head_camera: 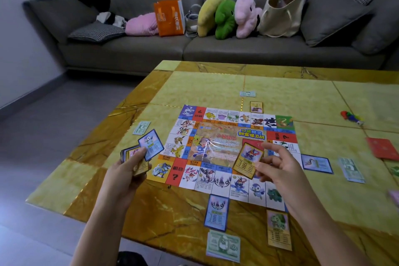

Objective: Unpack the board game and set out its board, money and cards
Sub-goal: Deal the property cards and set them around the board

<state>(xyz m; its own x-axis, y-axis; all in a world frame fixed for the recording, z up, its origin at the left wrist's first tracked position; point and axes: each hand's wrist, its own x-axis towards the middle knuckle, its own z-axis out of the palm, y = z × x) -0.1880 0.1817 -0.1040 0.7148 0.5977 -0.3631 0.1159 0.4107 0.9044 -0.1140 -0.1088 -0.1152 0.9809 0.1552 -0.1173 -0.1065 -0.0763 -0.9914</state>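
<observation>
Dealing of cards is the step in hand: the board [190, 170] lies flat on the worktop [194, 84] with money [223, 244] and several laid cards [216, 211] beside its edges. The left grip [127, 166] is closed round the deck [133, 153], and the right grip [278, 168] pinches a yellow-bordered card [248, 161] just above the board's near right part. Next, that card probably needs laying beside its matching square, though the print is too blurred to tell which.
</observation>
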